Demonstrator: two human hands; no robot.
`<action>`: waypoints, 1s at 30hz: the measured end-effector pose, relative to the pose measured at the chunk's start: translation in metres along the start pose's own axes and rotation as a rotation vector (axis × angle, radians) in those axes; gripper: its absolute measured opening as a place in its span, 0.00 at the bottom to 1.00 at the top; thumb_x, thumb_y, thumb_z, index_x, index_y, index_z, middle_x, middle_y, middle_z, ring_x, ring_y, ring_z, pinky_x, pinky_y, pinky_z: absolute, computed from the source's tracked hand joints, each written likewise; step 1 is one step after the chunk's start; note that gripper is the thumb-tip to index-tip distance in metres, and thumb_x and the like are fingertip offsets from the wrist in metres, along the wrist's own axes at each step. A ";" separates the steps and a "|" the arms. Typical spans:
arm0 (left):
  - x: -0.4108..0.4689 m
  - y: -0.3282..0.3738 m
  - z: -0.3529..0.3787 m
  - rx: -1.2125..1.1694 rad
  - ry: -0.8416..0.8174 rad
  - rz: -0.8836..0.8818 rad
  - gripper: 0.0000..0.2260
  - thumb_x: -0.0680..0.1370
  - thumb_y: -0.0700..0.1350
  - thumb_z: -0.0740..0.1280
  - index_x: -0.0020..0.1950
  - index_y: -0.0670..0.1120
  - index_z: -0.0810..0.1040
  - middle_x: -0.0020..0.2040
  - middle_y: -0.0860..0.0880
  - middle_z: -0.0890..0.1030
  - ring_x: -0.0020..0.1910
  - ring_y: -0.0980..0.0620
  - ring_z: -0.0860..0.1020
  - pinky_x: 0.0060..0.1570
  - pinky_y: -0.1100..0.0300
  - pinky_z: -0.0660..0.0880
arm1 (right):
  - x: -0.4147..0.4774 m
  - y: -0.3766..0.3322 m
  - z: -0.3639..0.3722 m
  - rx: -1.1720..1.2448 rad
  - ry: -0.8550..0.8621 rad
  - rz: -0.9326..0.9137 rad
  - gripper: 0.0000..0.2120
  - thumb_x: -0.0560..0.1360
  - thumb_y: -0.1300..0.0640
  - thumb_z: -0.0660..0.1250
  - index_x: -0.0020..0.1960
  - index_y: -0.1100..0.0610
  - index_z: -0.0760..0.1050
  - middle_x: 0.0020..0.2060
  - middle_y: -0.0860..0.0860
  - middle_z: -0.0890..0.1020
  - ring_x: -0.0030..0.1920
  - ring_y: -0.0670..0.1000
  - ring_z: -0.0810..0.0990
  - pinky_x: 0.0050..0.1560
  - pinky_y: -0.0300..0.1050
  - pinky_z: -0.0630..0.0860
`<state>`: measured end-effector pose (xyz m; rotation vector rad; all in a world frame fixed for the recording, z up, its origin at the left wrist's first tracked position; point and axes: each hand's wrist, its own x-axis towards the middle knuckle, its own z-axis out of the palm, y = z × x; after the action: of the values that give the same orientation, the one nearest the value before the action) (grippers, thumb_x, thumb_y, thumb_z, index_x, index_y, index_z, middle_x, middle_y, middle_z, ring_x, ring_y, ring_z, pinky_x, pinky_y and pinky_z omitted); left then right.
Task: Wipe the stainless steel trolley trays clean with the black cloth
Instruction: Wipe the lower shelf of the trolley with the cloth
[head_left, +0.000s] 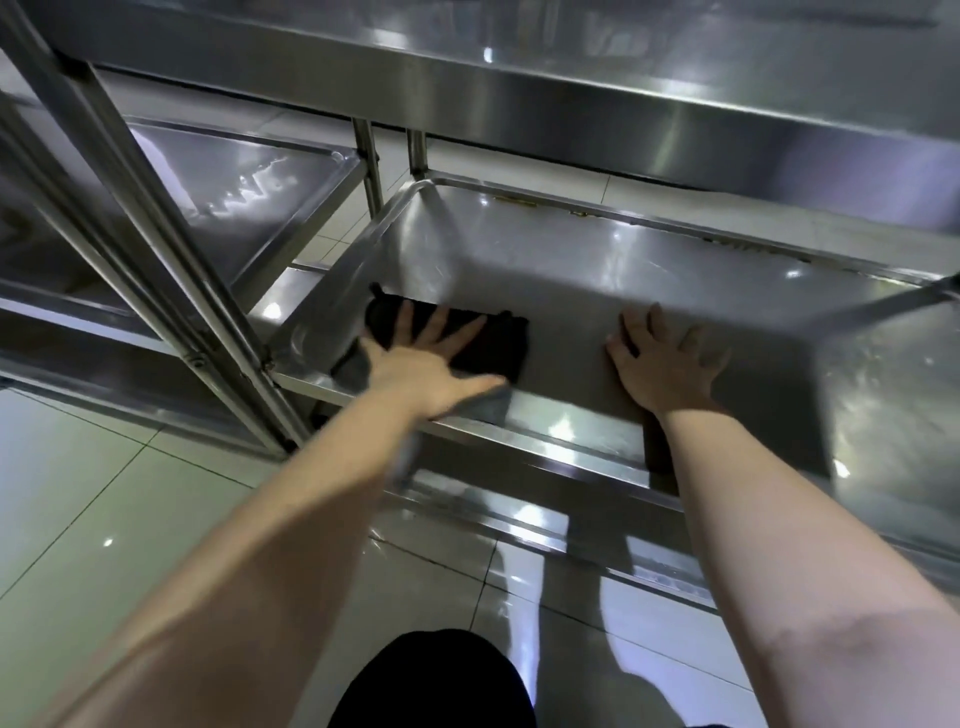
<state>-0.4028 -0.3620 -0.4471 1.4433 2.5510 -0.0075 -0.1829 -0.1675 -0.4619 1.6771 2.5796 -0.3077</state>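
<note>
The lower stainless steel tray (571, 270) of the trolley lies in front of me, under an upper tray (597, 67). A black cloth (498, 343) lies flat in the tray's near left corner. My left hand (421, 358) presses on the cloth with its fingers spread and straight. My right hand (665, 358) rests flat on the bare tray floor, to the right of the cloth and apart from it, holding nothing.
A second steel trolley (244, 192) stands close on the left, its slanted posts (156, 249) beside my left arm. Glossy tiled floor (104, 509) lies below. The tray's near rim (545, 441) crosses under both forearms. A dark clothed knee (436, 680) shows at the bottom.
</note>
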 end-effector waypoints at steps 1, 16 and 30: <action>0.002 -0.021 -0.005 -0.002 -0.013 -0.045 0.41 0.62 0.84 0.45 0.72 0.75 0.40 0.79 0.59 0.39 0.78 0.44 0.36 0.65 0.23 0.37 | -0.001 0.000 0.000 -0.001 -0.006 -0.004 0.29 0.78 0.32 0.44 0.77 0.37 0.48 0.80 0.43 0.45 0.77 0.66 0.43 0.68 0.77 0.39; -0.029 0.138 0.027 -0.011 -0.016 0.126 0.40 0.62 0.83 0.41 0.72 0.74 0.39 0.80 0.54 0.37 0.76 0.36 0.32 0.55 0.24 0.24 | 0.000 0.011 -0.003 0.002 -0.084 -0.041 0.26 0.82 0.38 0.45 0.78 0.36 0.41 0.79 0.44 0.39 0.77 0.67 0.38 0.68 0.77 0.38; 0.028 -0.038 -0.011 -0.016 -0.007 -0.166 0.44 0.61 0.84 0.41 0.75 0.72 0.41 0.80 0.57 0.40 0.78 0.42 0.36 0.66 0.24 0.38 | -0.016 0.002 0.005 -0.042 0.026 -0.071 0.28 0.79 0.33 0.42 0.78 0.38 0.45 0.80 0.46 0.45 0.77 0.67 0.43 0.70 0.75 0.41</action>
<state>-0.4512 -0.3575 -0.4450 1.2199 2.6505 -0.0181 -0.1746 -0.1815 -0.4647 1.5895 2.6489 -0.2341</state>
